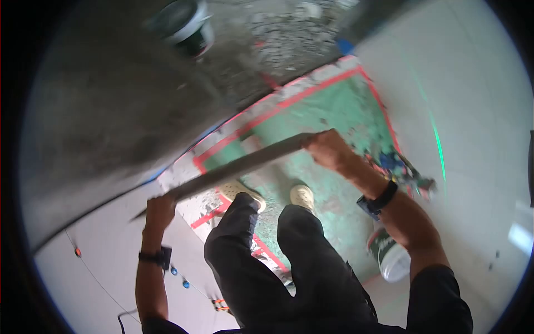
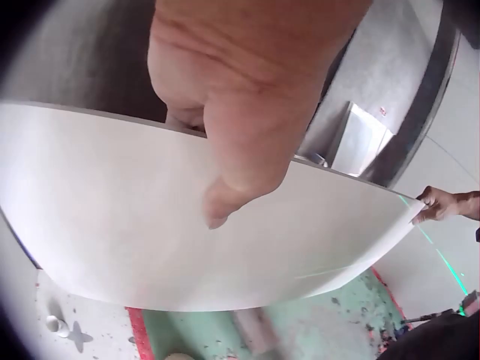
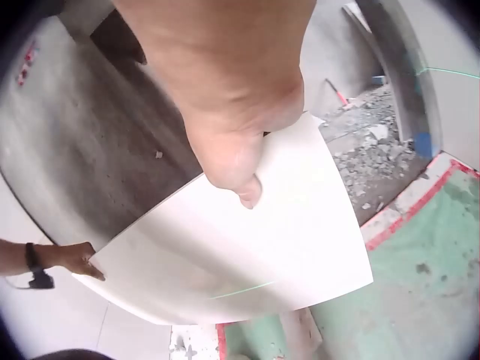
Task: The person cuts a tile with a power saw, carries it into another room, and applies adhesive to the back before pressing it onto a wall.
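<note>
Held up on edge between both hands is a large white tile (image 1: 239,168), seen nearly edge-on in the head view. My left hand (image 1: 160,212) grips its upper edge close to one end. In the left wrist view, the thumb of the left hand (image 2: 247,97) lies on the broad white face (image 2: 135,217), with the other fingers hidden behind. Near the opposite end, my right hand (image 1: 329,149) grips the same edge. The right wrist view shows the thumb of the right hand (image 3: 225,142) against the face of the tile (image 3: 285,232), its other fingers hidden.
Green floor covering (image 1: 339,111) bordered with red tape lies underfoot. A bucket (image 1: 392,259) and a heap of tools (image 1: 397,170) stand by the right wall, which bears a green laser line (image 1: 438,142). Beyond the threshold are another bucket (image 1: 189,28) and rubble (image 1: 295,39).
</note>
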The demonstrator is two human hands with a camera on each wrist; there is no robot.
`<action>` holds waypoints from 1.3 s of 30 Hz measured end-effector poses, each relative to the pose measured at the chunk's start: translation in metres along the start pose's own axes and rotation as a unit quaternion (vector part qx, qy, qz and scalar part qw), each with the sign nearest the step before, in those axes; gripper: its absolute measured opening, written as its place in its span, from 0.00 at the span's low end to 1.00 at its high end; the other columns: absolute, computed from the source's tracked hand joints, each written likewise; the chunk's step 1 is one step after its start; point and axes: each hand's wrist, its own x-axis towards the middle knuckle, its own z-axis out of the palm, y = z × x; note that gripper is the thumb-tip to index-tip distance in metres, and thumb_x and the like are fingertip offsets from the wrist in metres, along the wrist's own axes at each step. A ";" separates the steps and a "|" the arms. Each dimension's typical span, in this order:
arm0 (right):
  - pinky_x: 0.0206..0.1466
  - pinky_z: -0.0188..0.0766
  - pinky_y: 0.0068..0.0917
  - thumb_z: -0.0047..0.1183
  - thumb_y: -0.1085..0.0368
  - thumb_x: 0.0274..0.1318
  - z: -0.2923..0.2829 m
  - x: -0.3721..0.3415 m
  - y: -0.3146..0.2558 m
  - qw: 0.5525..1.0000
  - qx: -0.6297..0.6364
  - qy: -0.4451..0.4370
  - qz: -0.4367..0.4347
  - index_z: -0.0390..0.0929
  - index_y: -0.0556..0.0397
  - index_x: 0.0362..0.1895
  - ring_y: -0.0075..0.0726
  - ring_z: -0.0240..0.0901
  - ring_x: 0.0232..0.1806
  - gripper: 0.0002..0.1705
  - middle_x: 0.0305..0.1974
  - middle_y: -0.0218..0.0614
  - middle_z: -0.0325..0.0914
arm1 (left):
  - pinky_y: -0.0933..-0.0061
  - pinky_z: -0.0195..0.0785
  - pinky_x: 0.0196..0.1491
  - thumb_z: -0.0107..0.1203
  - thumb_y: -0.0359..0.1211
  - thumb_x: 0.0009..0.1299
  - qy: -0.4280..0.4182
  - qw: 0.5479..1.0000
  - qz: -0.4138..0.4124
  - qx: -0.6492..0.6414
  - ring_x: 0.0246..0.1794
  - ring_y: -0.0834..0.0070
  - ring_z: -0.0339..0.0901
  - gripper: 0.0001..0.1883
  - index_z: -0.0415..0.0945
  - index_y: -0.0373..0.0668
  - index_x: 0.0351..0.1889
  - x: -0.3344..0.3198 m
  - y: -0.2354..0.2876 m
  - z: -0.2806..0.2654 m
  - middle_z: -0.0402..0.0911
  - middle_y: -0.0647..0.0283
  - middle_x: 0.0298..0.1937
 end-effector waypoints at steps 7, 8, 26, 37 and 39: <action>0.37 0.79 0.44 0.56 0.68 0.50 -0.040 -0.254 -0.072 0.963 0.162 -0.020 0.216 0.81 0.48 0.39 0.50 0.83 0.39 0.09 0.31 0.39 0.82 | 0.48 0.75 0.41 0.55 0.29 0.65 -0.053 0.986 0.155 0.027 0.36 0.52 0.84 0.13 0.84 0.50 0.47 -0.061 0.111 -0.098 0.86 0.51 0.35; 0.37 0.79 0.44 0.56 0.70 0.49 -0.035 -0.290 -0.085 0.957 0.181 0.019 0.227 0.81 0.49 0.38 0.50 0.82 0.38 0.10 0.31 0.40 0.82 | 0.48 0.75 0.42 0.55 0.29 0.64 -0.046 0.981 0.186 0.022 0.36 0.52 0.84 0.13 0.84 0.49 0.45 -0.067 0.126 -0.098 0.85 0.51 0.35; 0.44 0.80 0.37 0.56 0.73 0.45 -0.025 -0.747 -0.383 0.717 0.229 0.118 0.648 0.81 0.52 0.41 0.43 0.82 0.43 0.15 0.37 0.37 0.83 | 0.58 0.77 0.34 0.53 0.25 0.59 0.003 0.721 0.690 0.063 0.31 0.58 0.85 0.06 0.81 0.39 0.31 -0.156 0.553 -0.205 0.85 0.54 0.30; 0.50 0.80 0.41 0.58 0.78 0.38 0.078 -1.045 -0.460 0.619 0.127 0.195 0.750 0.79 0.55 0.39 0.50 0.84 0.44 0.18 0.39 0.42 0.85 | 0.64 0.76 0.38 0.53 0.27 0.60 0.012 0.600 0.767 0.228 0.35 0.65 0.85 0.14 0.79 0.37 0.44 -0.338 0.890 -0.207 0.85 0.57 0.35; 0.49 0.80 0.40 0.58 0.77 0.40 0.105 -1.082 -0.458 0.616 0.110 0.195 0.755 0.78 0.54 0.40 0.50 0.84 0.43 0.17 0.38 0.42 0.85 | 0.63 0.76 0.39 0.53 0.27 0.61 0.009 0.602 0.761 0.241 0.35 0.64 0.85 0.14 0.79 0.37 0.45 -0.354 0.938 -0.200 0.85 0.56 0.36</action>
